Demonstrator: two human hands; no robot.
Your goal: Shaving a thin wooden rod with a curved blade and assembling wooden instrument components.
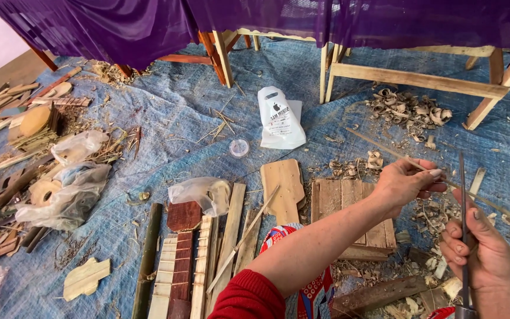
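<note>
My left hand (407, 182) reaches across from the lower middle in a red sleeve and pinches a long thin bamboo strip (385, 149) that slants up to the left and down to the right. My right hand (484, 255) at the lower right grips a knife with a narrow dark blade (463, 195) pointing up, its edge against the strip just right of my left fingers. Below my hands lies a small wooden slat board (345, 198) on the blue tarp (166, 112).
Wood shavings (411, 111) are piled at the right. Slats, a green bamboo pole (147, 260) and cut wooden shapes (283, 186) lie in front. Plastic bags (69, 189), a white bag (278, 118) and scrap wood lie left. Purple-draped wooden tables (420, 77) stand behind.
</note>
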